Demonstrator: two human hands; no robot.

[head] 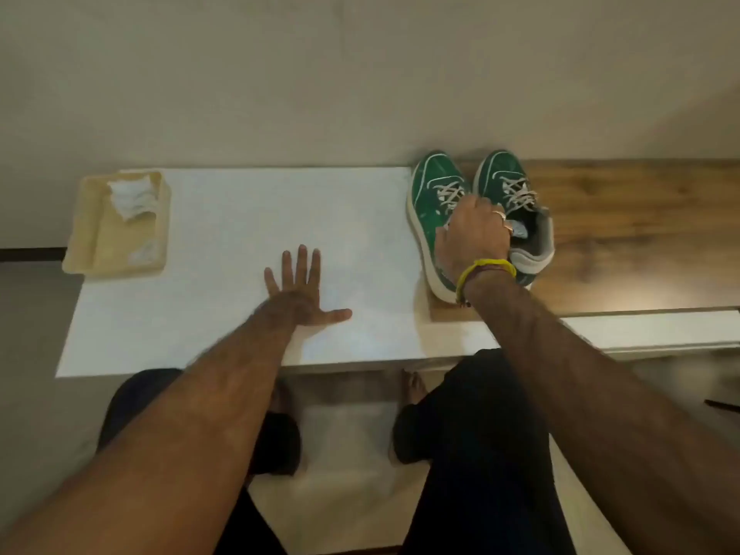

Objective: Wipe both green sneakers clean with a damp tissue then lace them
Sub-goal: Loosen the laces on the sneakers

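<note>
up close, right hand (474,234) gripping laced green canvas sneakers (434,202)

White sheet (240,242): lies flat over the left part of the table top. Wooden table top (640,234): brown grain, bare on the right. Beige tray (86,234): shallow, rectangular, at the sheet's far left corner, overhanging its edge. Pale wall (320,74): behind the table. Light floor (344,434): below the table's near edge.
</note>
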